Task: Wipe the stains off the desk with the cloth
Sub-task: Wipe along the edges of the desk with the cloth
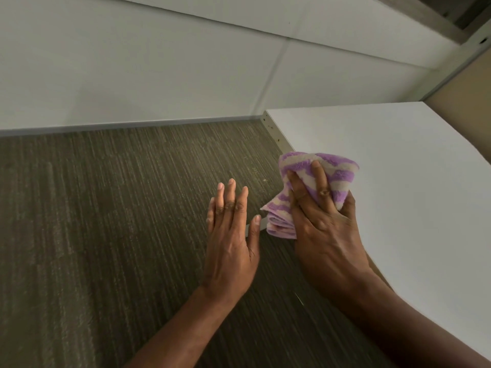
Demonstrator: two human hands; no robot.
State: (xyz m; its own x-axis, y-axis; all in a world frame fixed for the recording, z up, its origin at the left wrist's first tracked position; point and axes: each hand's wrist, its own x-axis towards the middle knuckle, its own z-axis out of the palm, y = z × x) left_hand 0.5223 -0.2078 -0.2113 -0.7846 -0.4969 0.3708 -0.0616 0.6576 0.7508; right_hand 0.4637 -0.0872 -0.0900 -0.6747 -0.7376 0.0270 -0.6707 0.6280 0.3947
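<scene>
The right hand (322,224) had the cloth (318,166) bunched up in it, fingers curled down over the top and the rest gathered under the palm. The cloth was a fluffy thing, striped purple and cream, and it sat at the left edge of the desk (398,160), near the front corner, with its folded layers hanging a little past the edge on the left side. A ring (324,192) showed on one of the fingers pressing into it. The desk top was plain white, and its surface to the right of the cloth looked even in tone; I saw a few small dark marks (271,126) on the narrow side edge towards the far corner, well apart from the cloth. The left hand (229,235) held nothing. It was flat, palm down, fingers straight and close together, out over the carpet (106,208) just left of the desk, the thumb stretched towards the front corner; I could not tell whether it touched. The carpet was dark brown with fine streaks and ran back to a grey skirting (132,125) under a pale wall (132,75).
</scene>
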